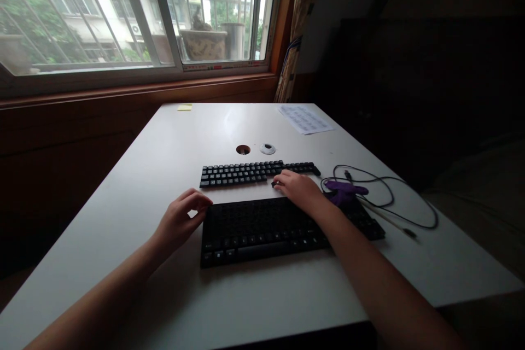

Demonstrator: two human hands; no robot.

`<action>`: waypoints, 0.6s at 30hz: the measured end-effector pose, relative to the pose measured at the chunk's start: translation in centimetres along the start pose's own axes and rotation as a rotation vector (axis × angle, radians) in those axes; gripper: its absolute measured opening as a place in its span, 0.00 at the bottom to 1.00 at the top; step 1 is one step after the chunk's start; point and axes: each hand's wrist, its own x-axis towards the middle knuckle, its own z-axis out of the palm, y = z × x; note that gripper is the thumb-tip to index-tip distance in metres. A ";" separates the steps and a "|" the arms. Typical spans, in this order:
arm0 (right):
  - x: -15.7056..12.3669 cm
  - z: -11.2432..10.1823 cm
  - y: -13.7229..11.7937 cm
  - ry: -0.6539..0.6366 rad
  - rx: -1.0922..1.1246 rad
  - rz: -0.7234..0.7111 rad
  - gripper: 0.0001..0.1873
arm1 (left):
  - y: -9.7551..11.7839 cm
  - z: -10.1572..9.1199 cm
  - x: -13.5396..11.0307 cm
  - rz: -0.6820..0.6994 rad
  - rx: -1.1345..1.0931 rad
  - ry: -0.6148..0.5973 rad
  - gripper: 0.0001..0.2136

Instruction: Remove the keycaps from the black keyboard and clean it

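A black keyboard [262, 224] lies at the front of the white table. Its two nearest rows show keycaps, while the upper area looks bare and dark. At its far left corner, my left hand [182, 213] has thumb and fingertips closed on the edge. My right hand [297, 188] reaches over the keyboard, its fingers pinched around a small black keycap [274, 183] at the tabletop. Just behind, several loose keycaps [233, 173] stand in neat rows on the table. More keycaps [303, 167] continue that layout to the right, partly hidden by my right hand.
A purple cloth-like item [344, 191] lies over the keyboard's right end, beside a looped black cable [389, 179] and a thin dark-tipped stick [394, 221]. Farther back are a cable hole [243, 150], its round cover [268, 149], printed paper [307, 119] and a yellow note [184, 107].
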 end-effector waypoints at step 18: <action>-2.5 -0.1 1.2 0.099 0.092 -0.065 0.14 | -0.3 0.3 0.1 0.027 0.077 -0.021 0.08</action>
